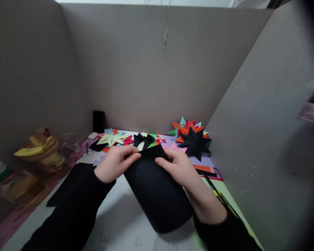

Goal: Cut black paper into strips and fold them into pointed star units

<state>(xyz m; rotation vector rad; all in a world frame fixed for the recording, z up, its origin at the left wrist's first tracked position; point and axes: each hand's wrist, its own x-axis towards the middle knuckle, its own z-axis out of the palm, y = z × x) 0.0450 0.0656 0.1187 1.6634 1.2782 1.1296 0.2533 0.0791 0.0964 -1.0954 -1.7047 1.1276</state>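
A sheet of black paper (157,195) curves between my two hands, its lower end bowed over the white work surface (120,223). My left hand (119,162) pinches the upper left corner between thumb and fingers. At the upper right edge my right hand (179,165) grips the same sheet, thumb on the near face and fingers behind. A narrow strip along the top edge looks folded over. Beside my left forearm lies another piece of black paper (70,183).
Folded paper stars, one pale yellow (112,138) and one black (195,143), lie at the back among several coloured ones. A phone-like black object (98,120) leans on the back wall. Small scissors (87,150) and a basket (39,148) are at left. Grey panels enclose the table.
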